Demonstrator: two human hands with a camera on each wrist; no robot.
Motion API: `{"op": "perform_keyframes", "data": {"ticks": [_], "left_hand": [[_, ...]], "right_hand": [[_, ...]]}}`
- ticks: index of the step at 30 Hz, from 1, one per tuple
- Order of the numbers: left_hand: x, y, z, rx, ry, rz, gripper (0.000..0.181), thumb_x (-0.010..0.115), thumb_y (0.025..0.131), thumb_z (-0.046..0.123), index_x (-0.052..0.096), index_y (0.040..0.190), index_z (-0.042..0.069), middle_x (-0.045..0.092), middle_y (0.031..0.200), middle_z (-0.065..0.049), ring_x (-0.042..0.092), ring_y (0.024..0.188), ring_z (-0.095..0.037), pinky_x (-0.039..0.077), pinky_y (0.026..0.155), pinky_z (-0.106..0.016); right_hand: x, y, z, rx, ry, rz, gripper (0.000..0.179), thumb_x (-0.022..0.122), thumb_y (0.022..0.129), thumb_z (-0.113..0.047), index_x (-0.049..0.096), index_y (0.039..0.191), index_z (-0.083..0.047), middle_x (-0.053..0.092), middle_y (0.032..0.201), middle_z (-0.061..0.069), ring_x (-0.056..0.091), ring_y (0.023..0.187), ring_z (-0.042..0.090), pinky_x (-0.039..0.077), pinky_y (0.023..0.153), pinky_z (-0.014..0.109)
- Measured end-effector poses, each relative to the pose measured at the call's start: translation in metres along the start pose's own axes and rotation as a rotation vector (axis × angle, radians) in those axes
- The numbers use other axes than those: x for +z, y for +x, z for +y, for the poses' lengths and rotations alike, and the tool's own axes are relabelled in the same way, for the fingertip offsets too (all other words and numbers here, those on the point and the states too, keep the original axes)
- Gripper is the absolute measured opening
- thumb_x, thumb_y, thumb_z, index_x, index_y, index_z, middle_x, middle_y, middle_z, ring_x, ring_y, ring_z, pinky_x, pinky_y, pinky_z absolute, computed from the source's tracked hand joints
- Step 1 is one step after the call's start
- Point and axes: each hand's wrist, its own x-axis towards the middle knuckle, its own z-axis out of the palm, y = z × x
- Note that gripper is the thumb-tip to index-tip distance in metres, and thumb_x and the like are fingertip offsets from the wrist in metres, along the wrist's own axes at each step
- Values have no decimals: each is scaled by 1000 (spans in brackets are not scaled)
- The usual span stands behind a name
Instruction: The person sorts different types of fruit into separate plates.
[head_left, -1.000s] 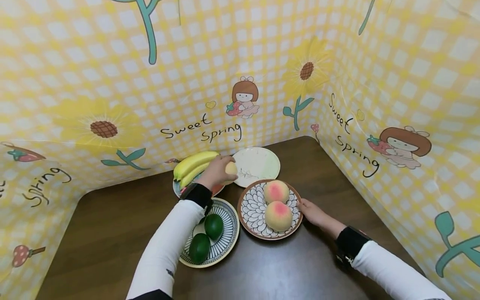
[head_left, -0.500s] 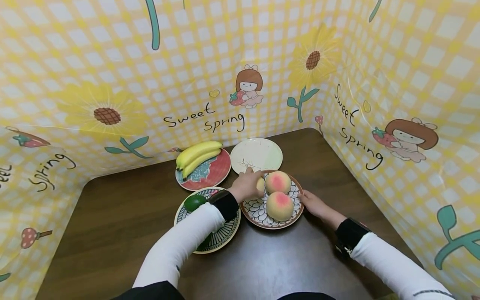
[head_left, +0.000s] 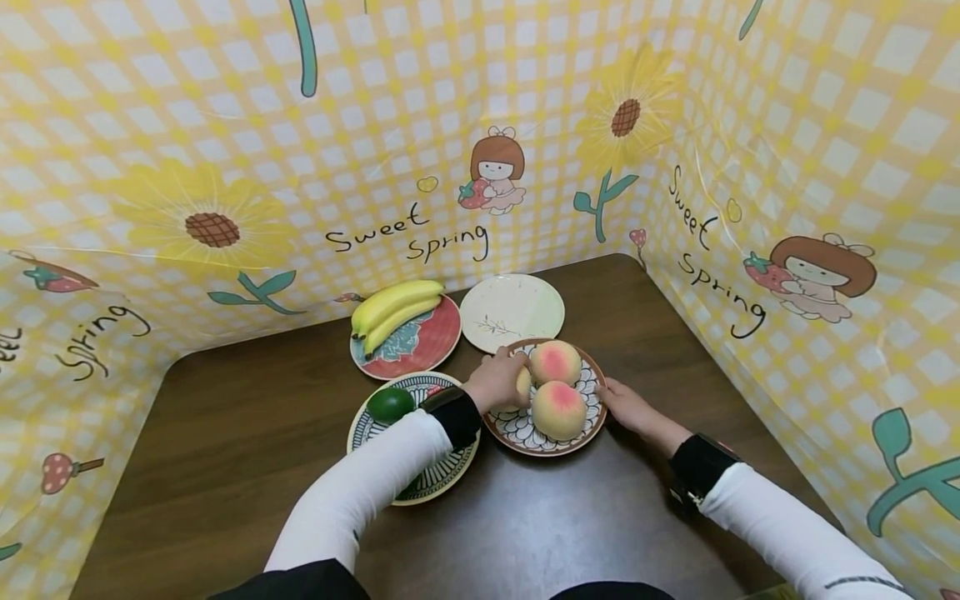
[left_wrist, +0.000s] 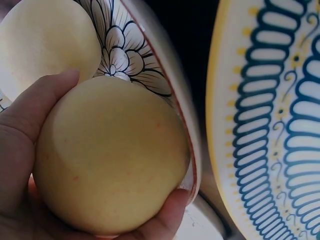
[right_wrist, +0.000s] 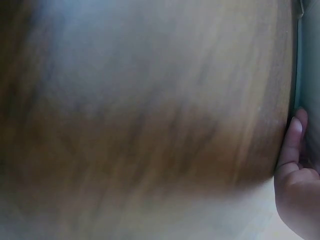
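Observation:
My left hand [head_left: 495, 382] grips a peach [left_wrist: 112, 155], thumb on one side and fingers curled round the other. This peach is low over the left part of a brown-rimmed plate with a petal pattern [head_left: 517, 432]. In the left wrist view it overlaps the plate's inner edge; whether it touches the plate cannot be told. Two more peaches with pink tops, a back one [head_left: 556, 363] and a front one [head_left: 559, 410], lie on that plate. With its fingertips, my right hand [head_left: 630, 407] holds the plate's right rim. The right wrist view shows this hand [right_wrist: 295, 165] at its right edge.
Left of the peach plate, a yellow-rimmed plate [head_left: 358, 442] bears a green avocado-like fruit [head_left: 391, 406], partly behind my left forearm. Behind stand a red plate [head_left: 442, 337] with bananas [head_left: 397, 312] and a pale plate [head_left: 517, 308]. Patterned cloth [head_left: 315, 183] walls the wooden table [head_left: 240, 433].
My left hand has carried the peach from beside the bananas, rightward and nearer, to the petal-patterned plate. My right hand has stayed at the rim. The head view has shifted slightly.

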Motion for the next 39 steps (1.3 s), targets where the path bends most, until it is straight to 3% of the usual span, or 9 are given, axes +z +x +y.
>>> {"op": "perform_keyframes", "data": {"ticks": [11,23,28,35,39], "left_hand": [[1,4,2,-18,27,-67,68,91,73,22,54,128,10,50,132,-20,55,119,-38,55,90,-48],[3,5,4,-43,82,-72,88,93,71,24,46,143,5,50,138,-22,54,127,-40,56,97,-51],[-2,3,1,-13,72,-91,88,93,70,27,48,143,6,50,145,-22,54,132,-37,55,100,-51],[-11,3,-6,57,34,-111,74,92,72,25,57,136,13,63,132,-12,63,113,-26,55,93,-44],[-15,2,-9,94,54,-110,71,90,76,26,58,138,13,67,130,-9,64,113,-24,54,96,-41]], "right_hand": [[2,2,1,-2,19,-22,50,29,112,-18,37,145,18,60,122,29,60,108,25,44,87,22],[3,3,1,-7,26,-30,48,30,112,-18,39,143,18,62,117,27,59,99,14,45,85,22],[2,2,1,-13,41,-42,49,29,112,-18,36,144,19,63,118,28,60,95,9,46,82,19],[1,1,2,-30,68,-34,46,30,112,-17,40,140,19,66,107,23,58,85,3,47,77,18],[0,1,3,-34,63,-29,46,30,112,-17,40,138,19,66,106,24,58,84,4,47,76,19]]}}
